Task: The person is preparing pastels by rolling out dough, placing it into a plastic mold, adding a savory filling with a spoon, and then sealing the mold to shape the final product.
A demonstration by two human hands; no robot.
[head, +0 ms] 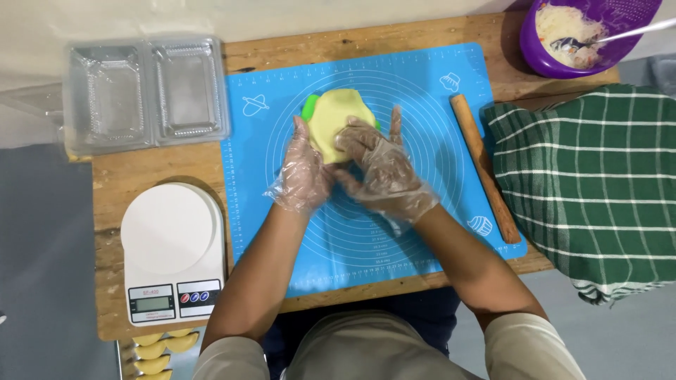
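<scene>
Both gloved hands, left hand (pixel 304 169) and right hand (pixel 380 165), rest with fingers spread loosely on the pale yellow dough round (pixel 340 116) draped over a green mold (pixel 309 105) at upper centre (soft, light, tear-prone, I'd judge, best lifted by its rim).

I'm working at a small home-style pastry station: worn wooden table (pixel 141 176), blue silicone baking mat (pixel 422 91) with ring guides, wooden rolling pin (pixel 484 167), white digital kitchen scale (pixel 172 250), clear plastic clamshell boxes (pixel 144 91), purple bowl of filling (pixel 584 35), green checked cloth (pixel 591 183), shaped yellow pastries (pixel 162 348) sitting below.
</scene>
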